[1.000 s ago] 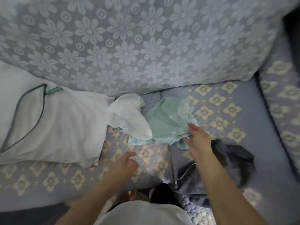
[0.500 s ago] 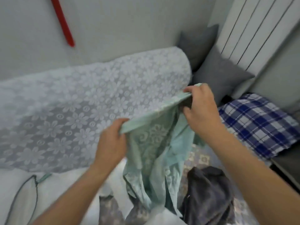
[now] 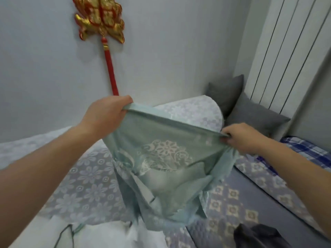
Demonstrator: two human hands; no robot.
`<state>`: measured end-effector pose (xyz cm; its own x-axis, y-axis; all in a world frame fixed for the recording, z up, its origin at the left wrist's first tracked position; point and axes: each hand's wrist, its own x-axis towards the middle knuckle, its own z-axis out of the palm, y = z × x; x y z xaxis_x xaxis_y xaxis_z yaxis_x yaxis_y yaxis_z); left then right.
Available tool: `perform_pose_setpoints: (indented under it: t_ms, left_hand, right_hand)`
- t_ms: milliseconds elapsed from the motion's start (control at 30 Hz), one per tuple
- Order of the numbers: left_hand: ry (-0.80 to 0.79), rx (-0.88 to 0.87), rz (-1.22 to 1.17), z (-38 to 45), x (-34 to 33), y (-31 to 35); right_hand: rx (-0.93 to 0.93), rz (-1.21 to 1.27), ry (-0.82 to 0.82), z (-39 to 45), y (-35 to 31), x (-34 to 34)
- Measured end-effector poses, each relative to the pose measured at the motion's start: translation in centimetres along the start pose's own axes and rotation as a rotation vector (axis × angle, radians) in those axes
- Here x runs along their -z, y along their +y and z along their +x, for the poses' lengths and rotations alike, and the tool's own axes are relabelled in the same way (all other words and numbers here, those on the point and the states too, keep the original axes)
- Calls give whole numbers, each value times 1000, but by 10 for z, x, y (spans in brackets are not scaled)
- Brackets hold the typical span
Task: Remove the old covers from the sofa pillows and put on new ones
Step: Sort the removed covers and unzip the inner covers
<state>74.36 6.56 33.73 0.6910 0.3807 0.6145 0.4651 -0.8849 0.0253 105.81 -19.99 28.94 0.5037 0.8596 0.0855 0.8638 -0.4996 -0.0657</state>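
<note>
Nearest, below the green cover: a white pillow insert (image 3: 111, 235) w/ dark piping and a dark grey old cover (image 3: 259, 236), both on the sofa seat (image 3: 232, 208). Above them, left hand (image 3: 105, 113) and right hand (image 3: 240, 138) each pinch a top corner of the pale green patterned pillow cover (image 3: 161, 158), stretched taut, rest hanging crumpled. Risk, as I judge it: opening isn't found yet, so insert could go in twisted; thin fabric may slip or snag. Behind the cover: grey cushions (image 3: 250, 113), red-gold wall charm (image 3: 102, 18). No readable writing or labels.
</note>
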Motion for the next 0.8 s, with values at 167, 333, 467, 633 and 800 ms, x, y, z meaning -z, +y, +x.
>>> perform_pose_setpoints:
  t_ms: [167, 333, 467, 633, 800]
  left_hand:
    - [83, 155, 38, -12, -10, -29]
    - [-53, 260, 114, -28, -24, -65]
    - [-276, 435, -52, -53, -45, -91]
    - [-878, 529, -233, -82, -43, -75]
    - [-634, 661, -825, -35, -2, -68]
  right_hand:
    - [22, 376, 461, -6, -6, 2]
    - [70, 404, -198, -28, -9, -8]
    - [18, 322, -173, -42, 5, -5]
    - [47, 309, -361, -52, -11, -43]
    - [71, 1093, -272, -42, -7, 4]
